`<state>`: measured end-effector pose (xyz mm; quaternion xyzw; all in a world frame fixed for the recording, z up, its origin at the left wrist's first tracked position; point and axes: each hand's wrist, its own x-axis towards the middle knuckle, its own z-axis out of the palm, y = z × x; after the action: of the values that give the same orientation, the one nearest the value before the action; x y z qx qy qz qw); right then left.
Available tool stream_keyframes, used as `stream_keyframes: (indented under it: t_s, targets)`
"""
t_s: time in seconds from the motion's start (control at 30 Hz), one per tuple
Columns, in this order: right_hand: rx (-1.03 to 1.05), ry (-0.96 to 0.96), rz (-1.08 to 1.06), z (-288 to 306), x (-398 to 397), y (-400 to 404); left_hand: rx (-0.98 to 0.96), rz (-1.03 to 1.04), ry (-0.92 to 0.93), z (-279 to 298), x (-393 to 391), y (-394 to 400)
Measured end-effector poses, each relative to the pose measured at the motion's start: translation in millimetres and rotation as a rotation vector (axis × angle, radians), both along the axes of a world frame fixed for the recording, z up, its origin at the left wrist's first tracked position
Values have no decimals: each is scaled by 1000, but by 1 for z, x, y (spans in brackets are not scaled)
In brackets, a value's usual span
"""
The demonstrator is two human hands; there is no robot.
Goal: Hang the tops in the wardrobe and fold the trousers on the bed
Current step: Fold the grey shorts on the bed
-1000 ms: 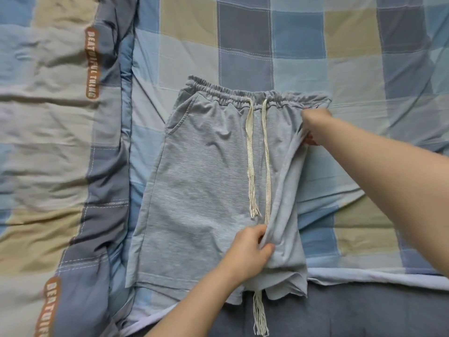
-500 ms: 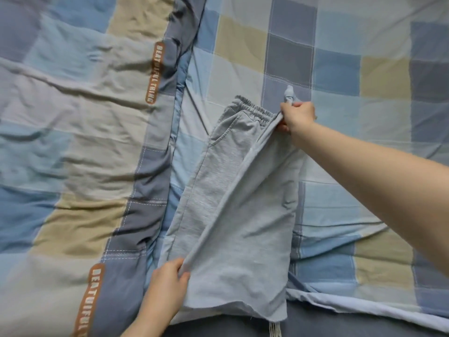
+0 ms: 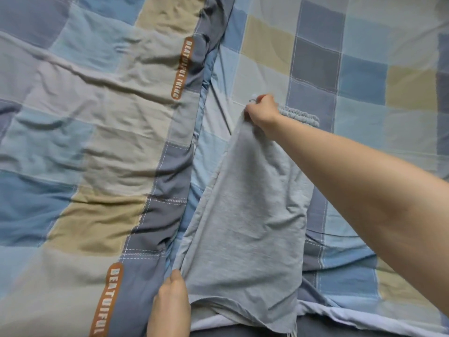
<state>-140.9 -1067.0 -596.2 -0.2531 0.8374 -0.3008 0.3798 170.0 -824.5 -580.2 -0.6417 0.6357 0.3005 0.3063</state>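
One pair of light grey jersey shorts (image 3: 245,229) with an elasticated waistband lies on the bed, folded lengthwise so that one leg covers the other, and two bare hands hold it. The right hand (image 3: 263,111) is clenched on the waistband end at the far left corner of the folded shorts, with the gathered elastic running off to its right; a small pale bit of cloth sticks out above the knuckles (probably the waistband corner, though blur makes that hard to confirm). The left hand (image 3: 173,305) pinches the near left edge of the shorts at the hem end, thumb against the fabric. Between the two grips the left edge runs taut and slightly raised. The shorts rest on one checked bedsheet (image 3: 364,69) in blue, grey and beige squares, just beside one rumpled patchwork duvet (image 3: 85,142) carrying two orange lettered labels (image 3: 181,69).
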Motion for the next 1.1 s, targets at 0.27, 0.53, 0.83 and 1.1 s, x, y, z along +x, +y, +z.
stream_keyframes:
  t_s: [0.27, 0.53, 0.83, 1.1]
  targets:
    - [-29, 294, -326, -8, -58, 109, -67, -120, 134, -18, -5, 27]
    - [176, -397, -463, -37, -35, 235, -205, -150, -24, -23, -23, -12]
    - [326, -827, -99, -22, 23, 338, -126, -176, -43, -20, -27, -24]
    - [209, -882, -186, 9, 19, 394, -156, 215, 410, -6, -20, 4]
